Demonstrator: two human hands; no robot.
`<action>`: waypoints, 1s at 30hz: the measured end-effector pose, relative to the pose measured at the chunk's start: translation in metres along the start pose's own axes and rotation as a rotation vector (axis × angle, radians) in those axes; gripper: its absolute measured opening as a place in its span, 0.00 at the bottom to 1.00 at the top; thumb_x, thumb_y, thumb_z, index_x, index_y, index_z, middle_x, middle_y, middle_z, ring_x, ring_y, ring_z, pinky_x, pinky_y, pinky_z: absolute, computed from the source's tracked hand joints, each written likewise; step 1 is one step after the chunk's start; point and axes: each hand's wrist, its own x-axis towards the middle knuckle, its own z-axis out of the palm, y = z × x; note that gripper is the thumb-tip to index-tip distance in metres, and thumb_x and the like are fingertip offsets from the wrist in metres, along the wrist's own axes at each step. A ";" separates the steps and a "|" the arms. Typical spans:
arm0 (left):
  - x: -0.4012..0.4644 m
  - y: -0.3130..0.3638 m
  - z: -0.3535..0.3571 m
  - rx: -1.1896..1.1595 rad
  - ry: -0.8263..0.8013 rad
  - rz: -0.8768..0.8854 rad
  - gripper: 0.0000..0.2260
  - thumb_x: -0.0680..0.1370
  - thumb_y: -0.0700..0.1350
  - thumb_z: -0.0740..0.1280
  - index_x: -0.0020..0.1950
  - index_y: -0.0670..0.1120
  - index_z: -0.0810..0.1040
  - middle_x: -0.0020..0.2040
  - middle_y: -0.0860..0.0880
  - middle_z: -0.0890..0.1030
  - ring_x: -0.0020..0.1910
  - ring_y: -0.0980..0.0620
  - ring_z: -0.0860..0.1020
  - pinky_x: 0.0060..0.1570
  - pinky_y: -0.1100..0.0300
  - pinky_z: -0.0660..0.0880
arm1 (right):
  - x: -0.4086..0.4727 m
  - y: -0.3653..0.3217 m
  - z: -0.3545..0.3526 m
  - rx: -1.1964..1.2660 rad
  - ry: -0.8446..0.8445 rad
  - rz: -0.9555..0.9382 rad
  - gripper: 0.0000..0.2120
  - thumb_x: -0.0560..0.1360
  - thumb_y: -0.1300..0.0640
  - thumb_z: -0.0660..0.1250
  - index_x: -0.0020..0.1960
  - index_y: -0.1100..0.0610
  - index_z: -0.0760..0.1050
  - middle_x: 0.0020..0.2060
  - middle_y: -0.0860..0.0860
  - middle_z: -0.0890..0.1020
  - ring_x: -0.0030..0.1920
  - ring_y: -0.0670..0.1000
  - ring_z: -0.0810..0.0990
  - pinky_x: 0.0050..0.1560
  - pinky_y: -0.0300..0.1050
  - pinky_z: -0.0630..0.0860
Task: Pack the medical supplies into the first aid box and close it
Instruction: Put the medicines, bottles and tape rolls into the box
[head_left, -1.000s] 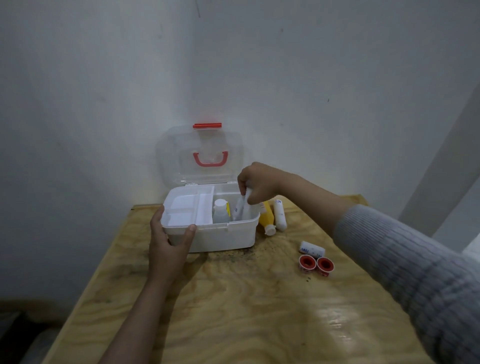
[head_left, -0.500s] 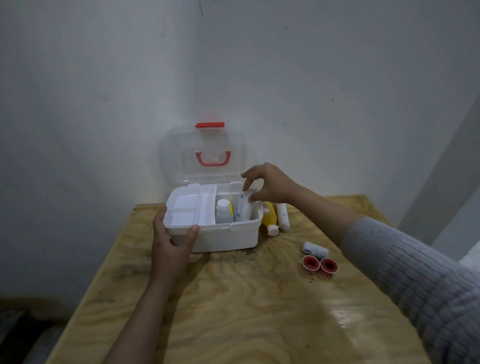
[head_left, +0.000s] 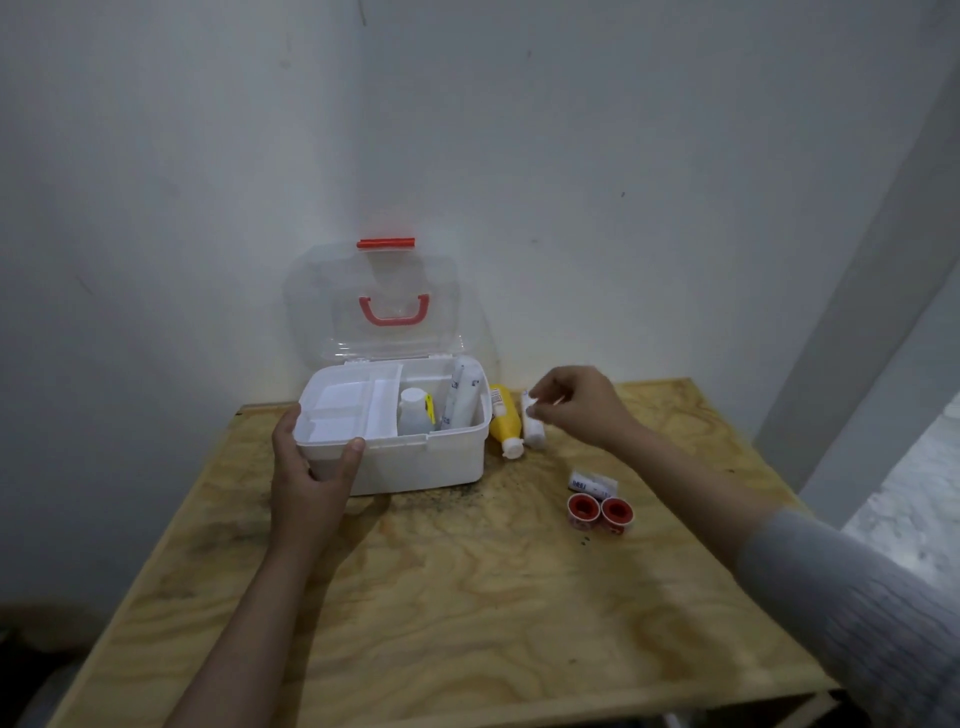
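The white first aid box stands open on the wooden table, its clear lid with red handle upright against the wall. Inside are a white tray, a small white bottle and a white bandage roll leaning in the right corner. My left hand grips the box's front left corner. My right hand hovers right of the box, fingertips touching the top of a white roll lying on the table beside a yellow bottle. A small white roll and two red tape rolls lie further right.
The table sits in a corner with grey walls behind and to the left. Its front and right edges are in view, with a pale floor beyond the right edge. A dark smudge marks the wood in front of the box.
My right hand let go of the bandage roll inside the box and moved right, down to the white roll beside the yellow bottle. My left hand stayed on the box.
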 end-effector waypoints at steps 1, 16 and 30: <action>0.000 0.000 0.000 -0.002 0.003 0.001 0.33 0.72 0.53 0.70 0.73 0.54 0.58 0.67 0.53 0.67 0.64 0.52 0.69 0.58 0.53 0.73 | -0.004 0.002 0.010 0.019 -0.008 0.050 0.07 0.64 0.59 0.76 0.40 0.55 0.80 0.34 0.51 0.83 0.36 0.49 0.82 0.33 0.35 0.75; 0.000 -0.001 0.000 -0.010 0.013 -0.014 0.33 0.72 0.51 0.71 0.73 0.55 0.58 0.66 0.55 0.67 0.63 0.53 0.69 0.55 0.60 0.71 | -0.014 0.015 0.033 0.198 0.274 0.274 0.04 0.62 0.58 0.71 0.36 0.52 0.79 0.31 0.50 0.82 0.34 0.49 0.81 0.32 0.39 0.74; 0.000 0.001 -0.001 0.005 0.000 -0.005 0.34 0.73 0.52 0.71 0.73 0.54 0.57 0.71 0.48 0.67 0.66 0.49 0.68 0.58 0.54 0.73 | -0.030 -0.014 -0.042 0.547 0.423 -0.059 0.06 0.71 0.61 0.70 0.46 0.52 0.82 0.37 0.56 0.84 0.38 0.52 0.85 0.39 0.44 0.82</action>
